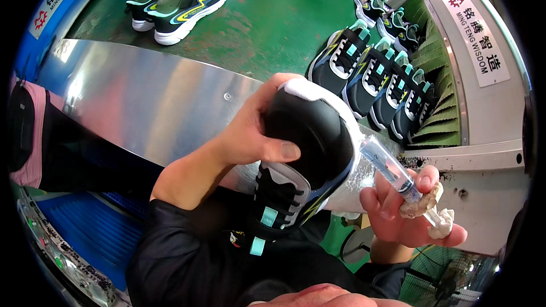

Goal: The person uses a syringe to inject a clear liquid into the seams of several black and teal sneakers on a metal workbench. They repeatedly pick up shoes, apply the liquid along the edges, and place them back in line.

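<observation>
A black sneaker [310, 136] with a white sole and teal tabs is held up in front of me, its toe pointing away. My left hand [256, 128] grips it around the toe, the thumb pressed on the upper. In my right hand [398, 210] is a clear plastic syringe [389, 170] with liquid in it, its front end at the right edge of the sole. Whether the tip touches the sole cannot be made out. Whitish lumps [441, 223] surround the syringe's finger flange and plunger end.
A brushed metal ledge [131, 102] lies beyond my hands, bordering a green conveyor surface [250, 34]. Several similar sneakers [369, 77] stand in rows at the right, beside a green strip curtain [446, 91]. A pair [193, 8] sits far left. Someone's pink-and-black clothing [34, 136] shows at left.
</observation>
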Available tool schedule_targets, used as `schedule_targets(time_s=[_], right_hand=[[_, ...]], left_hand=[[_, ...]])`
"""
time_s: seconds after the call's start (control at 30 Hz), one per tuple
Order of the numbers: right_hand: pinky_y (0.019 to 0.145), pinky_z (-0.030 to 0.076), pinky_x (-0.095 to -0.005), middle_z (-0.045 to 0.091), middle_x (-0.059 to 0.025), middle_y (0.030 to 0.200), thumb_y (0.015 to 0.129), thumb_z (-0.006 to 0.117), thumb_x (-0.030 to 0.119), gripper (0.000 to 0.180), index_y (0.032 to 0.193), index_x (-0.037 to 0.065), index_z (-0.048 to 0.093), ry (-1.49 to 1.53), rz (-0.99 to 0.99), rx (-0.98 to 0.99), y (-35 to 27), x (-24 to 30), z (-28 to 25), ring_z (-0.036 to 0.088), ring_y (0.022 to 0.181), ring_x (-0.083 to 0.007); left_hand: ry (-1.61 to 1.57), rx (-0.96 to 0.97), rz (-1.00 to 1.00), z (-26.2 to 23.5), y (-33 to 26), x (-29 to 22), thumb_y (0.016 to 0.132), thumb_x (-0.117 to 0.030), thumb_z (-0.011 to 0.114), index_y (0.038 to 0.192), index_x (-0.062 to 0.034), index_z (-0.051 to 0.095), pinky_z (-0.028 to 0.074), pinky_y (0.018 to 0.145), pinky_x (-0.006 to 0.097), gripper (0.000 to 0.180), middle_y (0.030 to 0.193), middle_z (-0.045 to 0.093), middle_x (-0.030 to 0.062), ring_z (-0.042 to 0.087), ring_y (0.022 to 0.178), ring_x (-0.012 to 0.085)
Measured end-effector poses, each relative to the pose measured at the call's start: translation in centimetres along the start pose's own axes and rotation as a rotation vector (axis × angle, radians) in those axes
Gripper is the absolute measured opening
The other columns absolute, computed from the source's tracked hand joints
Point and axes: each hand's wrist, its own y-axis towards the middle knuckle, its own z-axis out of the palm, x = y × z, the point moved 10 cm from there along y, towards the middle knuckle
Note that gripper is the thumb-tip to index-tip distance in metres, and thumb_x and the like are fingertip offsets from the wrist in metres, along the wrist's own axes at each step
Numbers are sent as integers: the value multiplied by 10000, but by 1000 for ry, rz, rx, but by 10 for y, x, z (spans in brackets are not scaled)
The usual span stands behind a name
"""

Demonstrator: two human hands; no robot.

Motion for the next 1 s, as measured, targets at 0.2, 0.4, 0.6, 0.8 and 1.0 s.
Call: schedule_targets(time_s=[0.2,0.4,0.6,0.8,1.0], right_hand=[[587,325,-315,591,-143,897,588,707,711,901,1165,61,468,46,-71,-46,-19,-7,-23,558,754,-219],[633,352,-323,561,-114,983,575,747,672,944,1202,37,439,150,-91,-42,-37,-22,-42,546,854,-223],[692,381,-320,546,-87,998,579,729,693,975,1216,22,423,205,-127,-36,-51,-40,-60,513,898,-227],[692,383,-321,540,-91,978,580,690,737,982,1193,14,435,204,-137,-128,-63,-51,-72,486,835,-213],[672,370,-309,530,-122,955,577,668,763,997,1180,4,436,207,-175,-63,-69,-60,-74,478,798,-200]], left_hand=[[-127,-71,-78,-15,0,14,630,-42,762,1304,-74,387,412,967,360,772,1190,541,77,527,1113,196],[-91,-249,-120,-31,-7,21,668,-115,681,1321,-33,374,434,955,370,725,1215,532,122,545,1101,243],[-19,-296,-112,-38,-5,21,739,-169,578,1294,5,409,474,910,364,605,1176,558,145,574,1061,255],[-145,-250,-135,-50,-2,31,789,-223,544,1238,44,456,524,812,352,529,1111,597,170,627,950,253],[-234,-218,-153,-54,2,39,824,-274,549,1170,55,514,539,761,338,479,1053,626,173,646,892,246]])
